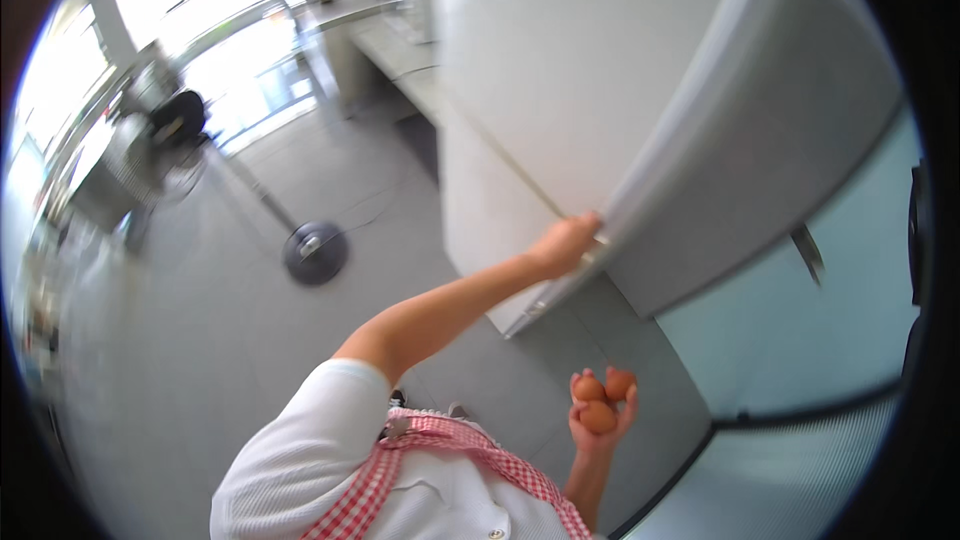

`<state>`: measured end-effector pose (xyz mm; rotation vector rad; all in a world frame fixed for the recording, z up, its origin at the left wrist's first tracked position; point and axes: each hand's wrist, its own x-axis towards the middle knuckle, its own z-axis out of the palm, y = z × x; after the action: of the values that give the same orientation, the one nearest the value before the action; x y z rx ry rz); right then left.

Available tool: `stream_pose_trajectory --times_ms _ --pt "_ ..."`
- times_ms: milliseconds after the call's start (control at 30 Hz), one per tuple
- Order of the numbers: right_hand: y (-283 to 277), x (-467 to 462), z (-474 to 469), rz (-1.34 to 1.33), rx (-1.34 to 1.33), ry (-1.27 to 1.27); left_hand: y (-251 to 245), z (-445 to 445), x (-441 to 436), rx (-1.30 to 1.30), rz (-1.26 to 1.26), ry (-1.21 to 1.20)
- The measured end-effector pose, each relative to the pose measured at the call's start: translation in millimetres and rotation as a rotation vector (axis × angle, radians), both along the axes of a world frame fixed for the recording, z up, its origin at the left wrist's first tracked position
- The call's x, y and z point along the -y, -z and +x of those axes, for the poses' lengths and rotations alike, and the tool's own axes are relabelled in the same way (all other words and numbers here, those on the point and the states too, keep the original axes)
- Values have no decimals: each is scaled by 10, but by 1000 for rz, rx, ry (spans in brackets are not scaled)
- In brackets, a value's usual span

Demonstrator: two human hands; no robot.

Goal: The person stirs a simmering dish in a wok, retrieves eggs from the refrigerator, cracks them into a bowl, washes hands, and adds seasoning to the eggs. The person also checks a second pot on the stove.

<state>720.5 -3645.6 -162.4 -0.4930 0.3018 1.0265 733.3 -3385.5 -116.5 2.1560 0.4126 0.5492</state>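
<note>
A tall white refrigerator (570, 52) with a grey side panel stands in front of me. My left hand (566, 246) reaches across to the edge of the refrigerator door (517, 90), near the seam between its upper and lower doors. Its fingers curl at that edge, and the fingertips are partly hidden. Lower right, my right hand (600, 431) is turned palm up and cradles three brown eggs. One egg (598, 417) rests nearest the palm, a second egg (589, 389) sits by the fingers, and a third egg (620, 384) lies beside it.
A pedestal fan (316, 253) stands on the grey tiled floor (217, 330) to the left, its cord trailing across the tiles. Behind the refrigerator runs a white counter (390, 41) bearing blurred items. A frosted glass panel (750, 330) with a metal handle (808, 253) is at the right.
</note>
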Motion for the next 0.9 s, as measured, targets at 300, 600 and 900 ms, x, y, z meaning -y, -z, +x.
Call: stream_pose_trajectory --times_ms 300,600,900 --pt "203 -825 -195 -50 300 -373 260 -621 -125 -120 89 -23" --pt "352 -2256 -1813 -110 227 -1080 2271 -4904 923 -522 -492 -832" --pt "284 -3588 -4352 -104 -124 -1482 2106 -7005 1077 -260 -899 -1637"
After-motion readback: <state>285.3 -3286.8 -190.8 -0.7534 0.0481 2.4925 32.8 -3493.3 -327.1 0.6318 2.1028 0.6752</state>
